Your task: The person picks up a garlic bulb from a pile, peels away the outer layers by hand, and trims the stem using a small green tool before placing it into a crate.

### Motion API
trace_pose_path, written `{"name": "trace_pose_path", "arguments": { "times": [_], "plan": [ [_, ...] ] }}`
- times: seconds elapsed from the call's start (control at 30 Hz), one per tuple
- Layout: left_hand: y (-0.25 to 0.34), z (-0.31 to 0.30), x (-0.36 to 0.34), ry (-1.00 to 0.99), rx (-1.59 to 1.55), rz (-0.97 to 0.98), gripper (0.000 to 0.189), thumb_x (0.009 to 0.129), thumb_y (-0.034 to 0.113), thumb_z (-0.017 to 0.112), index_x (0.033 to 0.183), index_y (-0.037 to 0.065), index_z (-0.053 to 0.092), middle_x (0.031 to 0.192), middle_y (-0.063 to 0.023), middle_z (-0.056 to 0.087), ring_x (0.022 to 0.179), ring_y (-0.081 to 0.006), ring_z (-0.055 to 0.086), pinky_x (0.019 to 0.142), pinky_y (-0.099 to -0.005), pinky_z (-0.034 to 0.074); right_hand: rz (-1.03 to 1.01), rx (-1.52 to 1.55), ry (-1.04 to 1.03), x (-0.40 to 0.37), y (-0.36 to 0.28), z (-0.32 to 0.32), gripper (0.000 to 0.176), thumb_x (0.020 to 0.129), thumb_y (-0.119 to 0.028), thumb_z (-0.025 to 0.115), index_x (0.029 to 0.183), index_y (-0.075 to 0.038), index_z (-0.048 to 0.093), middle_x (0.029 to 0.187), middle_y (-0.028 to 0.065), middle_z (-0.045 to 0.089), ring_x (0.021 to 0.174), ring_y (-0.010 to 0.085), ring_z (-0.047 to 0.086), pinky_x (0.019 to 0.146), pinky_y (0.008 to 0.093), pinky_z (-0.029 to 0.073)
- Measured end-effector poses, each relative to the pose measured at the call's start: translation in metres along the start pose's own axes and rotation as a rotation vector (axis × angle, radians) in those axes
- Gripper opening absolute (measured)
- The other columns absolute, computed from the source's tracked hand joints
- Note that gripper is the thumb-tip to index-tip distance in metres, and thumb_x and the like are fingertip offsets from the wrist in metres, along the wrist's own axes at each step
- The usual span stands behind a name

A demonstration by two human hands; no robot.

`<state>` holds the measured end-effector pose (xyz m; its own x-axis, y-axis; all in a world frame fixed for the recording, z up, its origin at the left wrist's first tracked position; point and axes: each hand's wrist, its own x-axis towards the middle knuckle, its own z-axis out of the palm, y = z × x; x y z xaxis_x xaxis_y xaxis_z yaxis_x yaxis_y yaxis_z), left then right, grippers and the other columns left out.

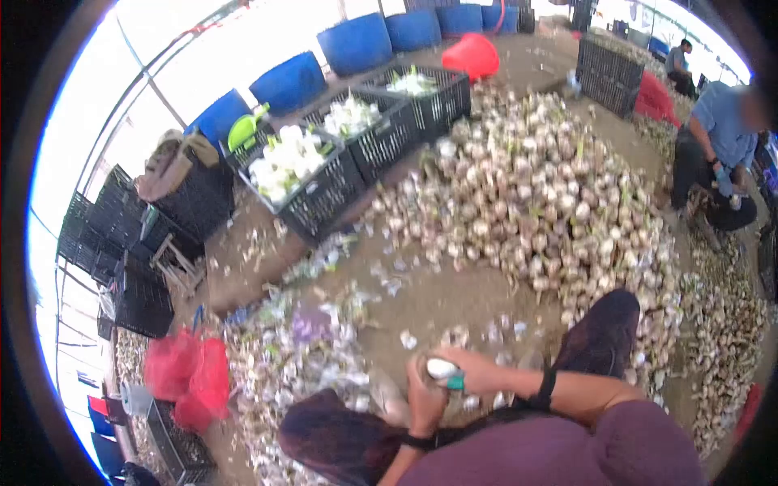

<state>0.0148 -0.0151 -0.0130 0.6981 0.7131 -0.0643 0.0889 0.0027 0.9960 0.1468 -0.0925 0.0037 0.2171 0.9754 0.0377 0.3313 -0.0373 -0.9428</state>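
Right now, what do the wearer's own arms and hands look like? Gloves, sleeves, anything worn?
No gloves on either hand. The left hand has a dark wristband at the wrist. The right hand has a similar dark strap around the forearm. Both forearms are uncovered, with no sleeves in view. Any markings on the bands are too small to tell.

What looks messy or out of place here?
Papery skins are strewn over the dirt near the bulb that the left hand grips. A red basket seems tipped on its side beyond the crates. Nothing else looks odd.
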Motion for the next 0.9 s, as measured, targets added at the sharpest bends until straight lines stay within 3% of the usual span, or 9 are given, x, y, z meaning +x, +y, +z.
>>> {"name": "trace_pose_path", "arguments": {
  "times": [0.23, 0.3, 0.4, 0.53, 0.63, 0.67, 0.73, 0.83, 0.9],
  "plan": [
    [0.008, -0.002, 0.008, 0.157, -0.112, -0.218, 0.065, 0.071, 0.002, 0.065, 0.129, -0.003, 0.035, 0.119, -0.0142, 0.048, 0.109, -0.0215, 0.048, 0.095, -0.0318, 0.038, 1.003, 1.168, 0.251, 0.026, 0.097, -0.031, 0.024, 0.092, -0.022, 0.051, 0.109, -0.005, 0.054, 0.104, 0.0101, 0.061, 0.090, 0.0183, 0.061, 0.075, 0.0319, 0.054],
    [-0.033, 0.001, 0.008, 0.114, -0.142, -0.244, 0.056, 0.071, 0.005, 0.065, 0.122, -0.003, 0.044, 0.113, -0.0127, 0.053, 0.105, -0.0207, 0.050, 0.093, -0.0313, 0.039, 0.943, 1.167, 0.138, 0.062, 0.168, -0.060, 0.022, 0.093, -0.022, 0.050, 0.103, -0.003, 0.055, 0.089, 0.0078, 0.062, 0.079, 0.0187, 0.062, 0.074, 0.0328, 0.054],
    [-0.033, 0.012, 0.014, 0.045, -0.056, -0.237, 0.048, 0.073, 0.007, 0.065, 0.118, -0.001, 0.049, 0.107, -0.0110, 0.058, 0.101, -0.0193, 0.053, 0.091, -0.0303, 0.040, 0.717, 1.053, 0.347, 0.145, 0.065, -0.127, 0.025, 0.094, -0.021, 0.048, 0.109, -0.002, 0.052, 0.102, 0.0108, 0.058, 0.087, 0.0222, 0.060, 0.077, 0.0373, 0.054],
    [-0.022, 0.020, 0.019, 0.040, -0.129, -0.288, 0.047, 0.075, 0.008, 0.065, 0.118, 0.000, 0.050, 0.105, -0.0098, 0.059, 0.097, -0.0171, 0.055, 0.088, -0.0293, 0.042, 0.212, 0.942, 0.215, 0.254, -0.048, -0.188, 0.033, 0.096, -0.027, 0.044, 0.109, 0.003, 0.048, 0.101, 0.0132, 0.054, 0.092, 0.0220, 0.056, 0.079, 0.0338, 0.053],
    [-0.034, 0.025, 0.021, 0.005, -0.181, -0.359, 0.043, 0.076, 0.007, 0.064, 0.117, 0.000, 0.051, 0.106, -0.0092, 0.058, 0.097, -0.0163, 0.055, 0.087, -0.0294, 0.043, -0.648, -0.538, 0.396, 0.312, -0.080, -0.220, 0.026, 0.087, -0.024, 0.057, 0.095, 0.001, 0.054, 0.073, 0.0080, 0.057, 0.063, 0.0219, 0.058, 0.060, 0.0331, 0.048],
    [-0.042, 0.024, 0.020, 0.047, -0.173, -0.435, 0.040, 0.079, 0.004, 0.061, 0.117, 0.001, 0.050, 0.106, -0.0087, 0.057, 0.099, -0.0161, 0.053, 0.086, -0.0290, 0.043, -0.547, -0.697, 0.168, 0.348, -0.055, -0.217, 0.022, 0.082, -0.015, 0.058, 0.097, 0.001, 0.054, 0.066, 0.0097, 0.056, 0.059, 0.0202, 0.057, 0.054, 0.0358, 0.046],
    [-0.016, 0.030, 0.026, 0.026, -0.193, -0.416, 0.038, 0.079, 0.001, 0.059, 0.117, 0.001, 0.050, 0.107, -0.0084, 0.056, 0.098, -0.0166, 0.053, 0.085, -0.0285, 0.044, -0.080, 0.191, 0.396, 0.305, -0.091, -0.163, 0.021, 0.074, -0.010, 0.056, 0.093, -0.002, 0.061, 0.063, 0.0103, 0.057, 0.055, 0.0197, 0.056, 0.049, 0.0370, 0.043],
    [-0.001, 0.041, 0.030, 0.092, -0.324, -0.479, 0.036, 0.081, -0.002, 0.055, 0.116, 0.000, 0.050, 0.107, -0.0077, 0.055, 0.095, -0.0170, 0.053, 0.083, -0.0277, 0.044, -0.056, 0.279, 0.113, 0.269, 0.013, -0.090, 0.015, 0.075, -0.011, 0.054, 0.080, -0.002, 0.065, 0.074, 0.0159, 0.064, 0.066, 0.0260, 0.060, 0.061, 0.0372, 0.046],
    [-0.011, 0.038, 0.027, 0.074, -0.291, -0.469, 0.036, 0.082, -0.007, 0.051, 0.117, -0.003, 0.047, 0.108, -0.0121, 0.055, 0.093, -0.0189, 0.056, 0.081, -0.0296, 0.046, -0.008, -0.192, -0.016, 0.218, 0.090, -0.049, 0.020, 0.077, -0.013, 0.053, 0.091, -0.004, 0.065, 0.082, 0.0210, 0.064, 0.075, 0.0323, 0.061, 0.066, 0.0421, 0.047]
  ]
}}
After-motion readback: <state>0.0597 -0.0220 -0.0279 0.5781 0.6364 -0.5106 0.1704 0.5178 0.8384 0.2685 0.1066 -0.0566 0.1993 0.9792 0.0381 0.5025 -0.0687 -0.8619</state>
